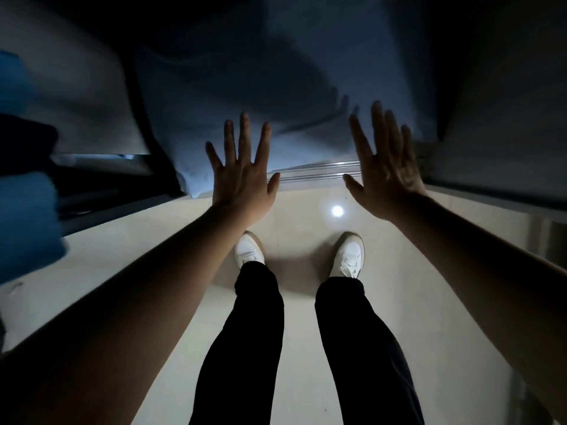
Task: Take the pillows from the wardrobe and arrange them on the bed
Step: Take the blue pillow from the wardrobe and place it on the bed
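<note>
A large pale blue-grey pillow [276, 96] stands inside the dark wardrobe, its lower corner hanging over the metal sliding track [319, 171]. My left hand [244, 176] is stretched out flat with fingers spread, just in front of the pillow's lower edge. My right hand [385, 170] is also spread wide, palm turned inward, at the pillow's right lower edge. Neither hand holds anything. A second pale pillow [76, 96] sits to the left behind a dark frame.
Folded blue cloth [27, 222] juts out at the left edge. Beneath me are a glossy cream tiled floor [306, 302], my white shoes and black trousers. The wardrobe's pale right panel [506, 118] stands at the right.
</note>
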